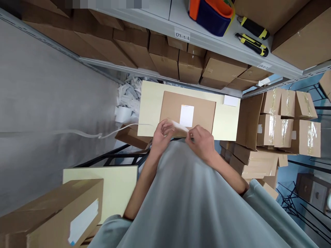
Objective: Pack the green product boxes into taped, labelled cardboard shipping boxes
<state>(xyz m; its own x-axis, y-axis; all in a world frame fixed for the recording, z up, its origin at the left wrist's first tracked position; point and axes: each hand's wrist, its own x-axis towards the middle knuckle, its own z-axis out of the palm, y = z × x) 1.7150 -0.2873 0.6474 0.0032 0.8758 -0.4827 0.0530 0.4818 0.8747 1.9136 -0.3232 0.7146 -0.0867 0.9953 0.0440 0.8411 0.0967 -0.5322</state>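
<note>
Between my two hands is a white slip of paper (pixel 180 126), seen nearly edge-on and slanting down to the right. The fingers of my left hand (pixel 163 133) pinch its left end. At its right end, my right hand (pixel 201 140) grips it between thumb and fingers. Both hands are just over the near edge of a flat brown cardboard box (pixel 200 108). A white label (pixel 187 115) lies on the top of that box. The box rests on a pale yellow tabletop (pixel 151 100).
A small white stack (pixel 231 100) sits at the table's right end. Shelving with boxes (pixel 191 65) and utility knives (pixel 252 44) stands beyond. Taped cartons (pixel 270 129) are at right; a large carton (pixel 64 210) is at lower left. A white cable (pixel 88 134) runs leftward.
</note>
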